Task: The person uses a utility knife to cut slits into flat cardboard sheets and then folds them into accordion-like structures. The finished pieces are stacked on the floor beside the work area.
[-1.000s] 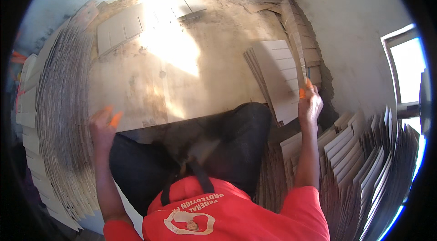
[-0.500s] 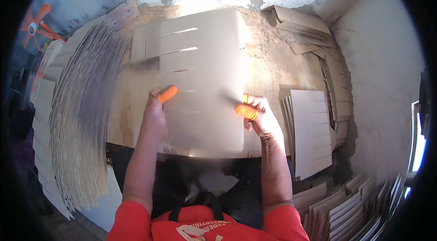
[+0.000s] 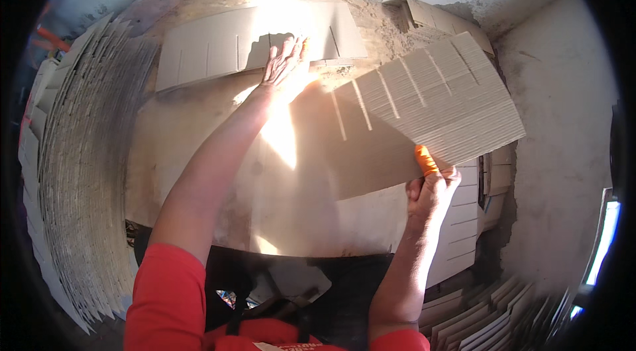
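Note:
My right hand (image 3: 434, 185) grips the lower edge of a slotted cardboard sheet (image 3: 430, 106), an orange cover on its thumb. That sheet is tilted above the right half of the table, a row of cut slits along its upper long edge. Farther off, my left hand (image 3: 286, 63) reaches forward with fingers stretched out, over the front edge of another slotted cardboard piece (image 3: 222, 46) lying at the back of the table. Bright sunlight washes out part of that piece and my left fingertips, where some orange shows.
A tall stack of cardboard sheets (image 3: 93, 132) fills the left side. More slotted sheets (image 3: 462, 225) stand at the table's right edge, and cardboard pieces (image 3: 444, 16) lie at the back right. Several upright sheets (image 3: 497, 314) are at the lower right. Peeling walls (image 3: 556, 119) border the table (image 3: 199, 146).
The sheet both hands held upright before me has swung to the right, now in my right hand alone. My left hand has let go and moved forward to the piece at the back.

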A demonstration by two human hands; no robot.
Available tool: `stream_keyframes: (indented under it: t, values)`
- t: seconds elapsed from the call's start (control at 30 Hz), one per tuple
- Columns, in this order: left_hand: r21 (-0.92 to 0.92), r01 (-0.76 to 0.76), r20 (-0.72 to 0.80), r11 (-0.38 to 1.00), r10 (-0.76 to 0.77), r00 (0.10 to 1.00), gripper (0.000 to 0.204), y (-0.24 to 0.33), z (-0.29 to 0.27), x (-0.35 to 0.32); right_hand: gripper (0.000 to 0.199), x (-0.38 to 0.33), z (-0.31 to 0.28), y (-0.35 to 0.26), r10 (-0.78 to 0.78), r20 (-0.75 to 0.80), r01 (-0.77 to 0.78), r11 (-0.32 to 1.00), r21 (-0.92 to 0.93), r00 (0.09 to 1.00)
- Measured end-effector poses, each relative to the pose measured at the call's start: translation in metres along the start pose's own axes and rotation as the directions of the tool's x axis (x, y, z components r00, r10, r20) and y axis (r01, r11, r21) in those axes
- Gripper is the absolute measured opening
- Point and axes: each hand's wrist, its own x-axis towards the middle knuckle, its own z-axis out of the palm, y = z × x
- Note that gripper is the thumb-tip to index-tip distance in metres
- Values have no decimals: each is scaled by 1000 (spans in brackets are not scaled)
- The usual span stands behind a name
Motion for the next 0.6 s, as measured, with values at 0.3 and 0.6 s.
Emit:
stream_keyframes:
  t: [0.3,0.6]
  values:
    - [-32,-19,95,999,22,995,36,8,31,45,31,1,4,2,45,129,-37,998,-60,991]
    - [-772,248,156,585,-203,967,26,-6,-1,41,32,3,3,1,40,140,-40,999,-8,989]
